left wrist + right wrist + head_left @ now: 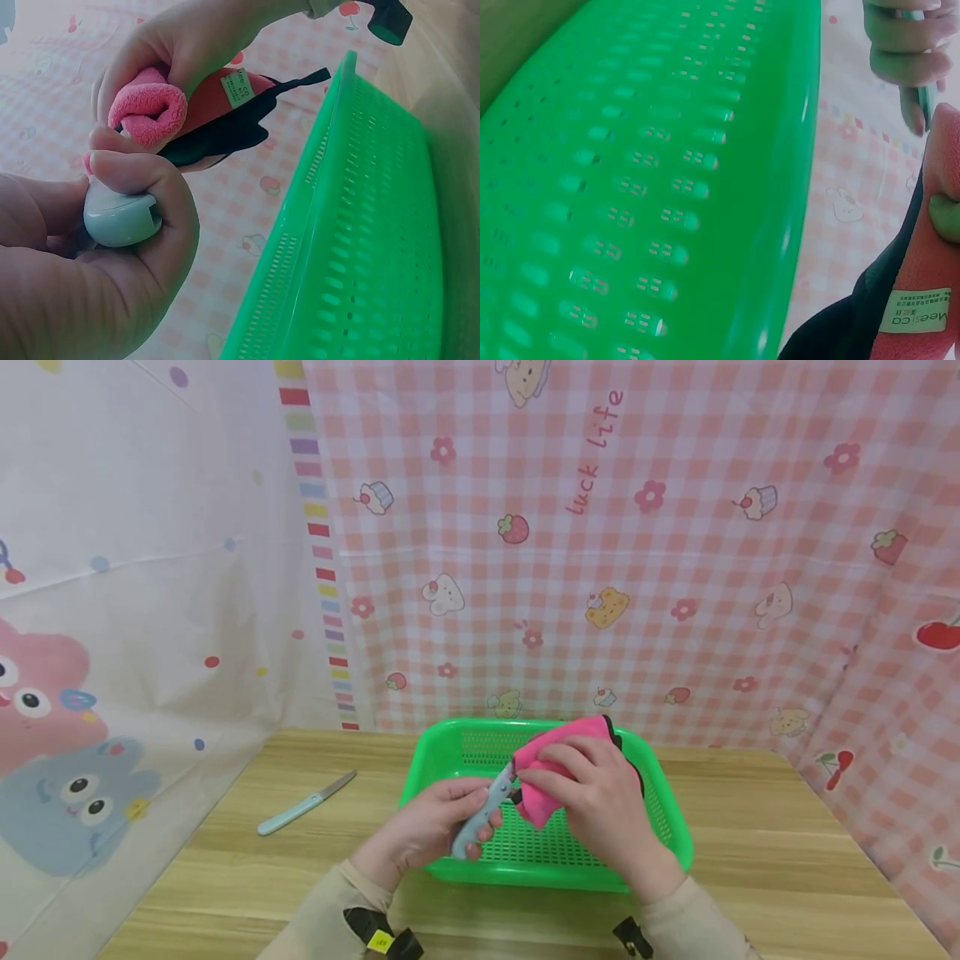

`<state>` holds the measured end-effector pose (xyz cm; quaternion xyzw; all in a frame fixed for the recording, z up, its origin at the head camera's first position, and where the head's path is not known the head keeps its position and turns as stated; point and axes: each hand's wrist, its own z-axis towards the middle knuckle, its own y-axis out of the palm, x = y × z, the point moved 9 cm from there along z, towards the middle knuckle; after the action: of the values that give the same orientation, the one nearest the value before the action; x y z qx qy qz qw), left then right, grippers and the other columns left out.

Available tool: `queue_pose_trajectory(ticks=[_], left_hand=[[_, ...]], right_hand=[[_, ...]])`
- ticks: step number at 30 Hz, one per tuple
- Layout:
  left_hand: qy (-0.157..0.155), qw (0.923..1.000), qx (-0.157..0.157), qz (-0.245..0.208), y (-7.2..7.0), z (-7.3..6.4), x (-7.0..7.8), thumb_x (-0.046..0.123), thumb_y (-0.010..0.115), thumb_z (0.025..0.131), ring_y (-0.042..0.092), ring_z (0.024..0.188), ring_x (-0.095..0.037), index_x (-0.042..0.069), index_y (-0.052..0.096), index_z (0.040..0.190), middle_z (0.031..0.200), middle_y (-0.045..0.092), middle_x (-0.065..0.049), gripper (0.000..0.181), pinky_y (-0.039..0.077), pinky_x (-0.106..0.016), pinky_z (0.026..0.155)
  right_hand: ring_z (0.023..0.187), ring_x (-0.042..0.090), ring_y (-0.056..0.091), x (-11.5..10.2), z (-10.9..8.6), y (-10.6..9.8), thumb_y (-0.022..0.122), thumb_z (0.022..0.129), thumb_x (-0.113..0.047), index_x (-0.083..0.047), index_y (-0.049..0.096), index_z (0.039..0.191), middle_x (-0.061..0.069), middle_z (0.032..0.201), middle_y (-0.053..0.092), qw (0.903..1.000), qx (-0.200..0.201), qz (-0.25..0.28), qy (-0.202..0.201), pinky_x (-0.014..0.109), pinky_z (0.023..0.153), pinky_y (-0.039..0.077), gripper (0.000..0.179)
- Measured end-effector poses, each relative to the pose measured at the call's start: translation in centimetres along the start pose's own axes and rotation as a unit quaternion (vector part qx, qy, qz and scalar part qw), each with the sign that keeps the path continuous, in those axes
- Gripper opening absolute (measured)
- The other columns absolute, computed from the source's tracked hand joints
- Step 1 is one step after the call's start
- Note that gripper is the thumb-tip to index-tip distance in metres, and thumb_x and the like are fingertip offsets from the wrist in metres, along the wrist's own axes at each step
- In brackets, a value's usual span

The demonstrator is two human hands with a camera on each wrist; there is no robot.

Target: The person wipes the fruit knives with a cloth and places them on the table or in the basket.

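Observation:
My left hand (pixel 435 822) grips the light blue handle of what looks like a folding knife (pixel 480 818), tilted up to the right above a green basket. A slot shows in the handle's end in the left wrist view. My right hand (pixel 600 793) holds a pink cloth (pixel 543 806) with black edging, bunched against the knife's upper end. Most of the blade is hidden by cloth and fingers. In the right wrist view a pale printed label (pixel 916 310) shows on the cloth.
The green perforated basket (pixel 555 874) stands on the wooden table (pixel 750 843) below both hands. Another knife with a light blue handle (pixel 291 814) lies left of the basket, its blade pointing away. Patterned curtains (pixel 562 568) hang behind and at both sides.

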<state>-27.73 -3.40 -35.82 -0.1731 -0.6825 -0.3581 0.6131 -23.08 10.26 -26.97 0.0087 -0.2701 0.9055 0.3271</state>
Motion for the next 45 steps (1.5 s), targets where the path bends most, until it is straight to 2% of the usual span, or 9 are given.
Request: queue_pose_trajectory(ticks=[2, 6, 12, 17, 27, 34, 40, 43, 45], left_hand=[[-0.001, 1.0, 0.0, 0.003, 0.1, 0.1, 0.0, 0.019, 0.041, 0.108, 0.055, 0.07, -0.01, -0.004, 0.055, 0.128, 0.088, 0.062, -0.001, 0.033, 0.046, -0.024, 0.059], [0.0, 1.0, -0.006, 0.006, 0.3, 0.2, -0.1, 0.019, 0.04, 0.109, 0.055, 0.069, -0.009, -0.003, 0.056, 0.129, 0.087, 0.062, -0.001, 0.035, 0.046, -0.024, 0.059], [0.0, 0.9998, -0.018, 0.005, 0.6, 0.1, -0.2, 0.019, 0.04, 0.108, 0.054, 0.07, -0.009, -0.006, 0.051, 0.136, 0.086, 0.061, 0.0, 0.038, 0.045, -0.023, 0.059], [-0.007, 0.9999, -0.008, 0.013, 0.6, 0.1, -0.3, 0.019, 0.039, 0.109, 0.053, 0.067, -0.009, -0.013, 0.04, 0.141, 0.081, 0.06, 0.001, 0.046, 0.046, -0.021, 0.058], [0.003, 0.9994, 0.032, 0.015, -0.1, 0.0, -0.1, 0.021, 0.041, 0.108, 0.052, 0.067, -0.008, -0.009, 0.048, 0.137, 0.083, 0.06, 0.0, 0.042, 0.045, -0.02, 0.057], [0.005, 0.9992, 0.04, 0.001, -0.5, -0.1, -0.1, 0.021, 0.04, 0.108, 0.052, 0.067, -0.009, -0.005, 0.053, 0.134, 0.083, 0.06, -0.001, 0.039, 0.046, -0.021, 0.057], [0.006, 0.9995, 0.028, -0.011, -0.5, 0.0, -0.2, 0.021, 0.041, 0.108, 0.052, 0.067, -0.008, -0.002, 0.056, 0.131, 0.083, 0.06, 0.0, 0.036, 0.046, -0.021, 0.057], [0.007, 0.9996, 0.018, -0.018, -0.5, 0.1, -0.3, 0.021, 0.041, 0.108, 0.053, 0.067, -0.008, -0.003, 0.056, 0.131, 0.084, 0.06, 0.0, 0.036, 0.045, -0.021, 0.058], [0.008, 0.9997, 0.01, -0.021, -0.4, 0.2, -0.4, 0.022, 0.04, 0.108, 0.053, 0.068, -0.007, -0.004, 0.054, 0.132, 0.084, 0.059, 0.001, 0.038, 0.045, -0.021, 0.058]], right_hand=[[0.096, 0.029, 0.06, 0.4, -0.1, -0.2, 0.074, 0.071, 0.011, -0.02, 0.077, 0.102, 0.001, 0.103, 0.068, 0.9999, -0.003, -0.007, 0.008, 0.046, 0.076, 0.052, 0.044], [0.099, 0.03, 0.059, 1.4, -0.3, -0.6, 0.075, 0.071, 0.012, -0.021, 0.077, 0.103, 0.002, 0.103, 0.068, 0.9994, -0.009, -0.021, 0.024, 0.048, 0.074, 0.052, 0.046], [0.098, 0.031, 0.059, 2.3, -0.6, -1.3, 0.075, 0.073, 0.01, -0.021, 0.077, 0.102, 0.002, 0.1, 0.068, 0.9991, 0.011, -0.029, 0.03, 0.049, 0.074, 0.051, 0.042], [0.098, 0.032, 0.06, 3.0, -1.0, -1.7, 0.072, 0.073, 0.012, -0.02, 0.078, 0.1, 0.002, 0.1, 0.069, 0.9983, 0.013, -0.042, 0.039, 0.051, 0.075, 0.051, 0.042], [0.095, 0.035, 0.06, 3.8, -2.3, -2.1, 0.063, 0.065, 0.022, -0.017, 0.077, 0.102, 0.006, 0.101, 0.069, 0.9977, 0.017, -0.039, 0.052, 0.053, 0.072, 0.048, 0.055], [0.097, 0.034, 0.06, 3.9, -3.1, -2.5, 0.059, 0.065, 0.022, -0.017, 0.077, 0.104, 0.006, 0.101, 0.068, 0.9973, 0.02, -0.033, 0.063, 0.053, 0.072, 0.047, 0.058], [0.096, 0.033, 0.06, 3.4, -3.2, -3.0, 0.059, 0.066, 0.021, -0.017, 0.077, 0.106, 0.005, 0.101, 0.068, 0.9971, 0.027, -0.025, 0.067, 0.053, 0.07, 0.047, 0.057], [0.094, 0.033, 0.06, 2.6, -2.8, -3.3, 0.062, 0.069, 0.017, -0.017, 0.077, 0.105, 0.005, 0.101, 0.069, 0.9975, 0.04, -0.02, 0.055, 0.052, 0.069, 0.046, 0.052], [0.093, 0.033, 0.061, 1.9, -2.3, -3.4, 0.062, 0.076, 0.01, -0.018, 0.077, 0.104, 0.004, 0.1, 0.069, 0.9977, 0.052, -0.019, 0.038, 0.05, 0.067, 0.046, 0.043]])
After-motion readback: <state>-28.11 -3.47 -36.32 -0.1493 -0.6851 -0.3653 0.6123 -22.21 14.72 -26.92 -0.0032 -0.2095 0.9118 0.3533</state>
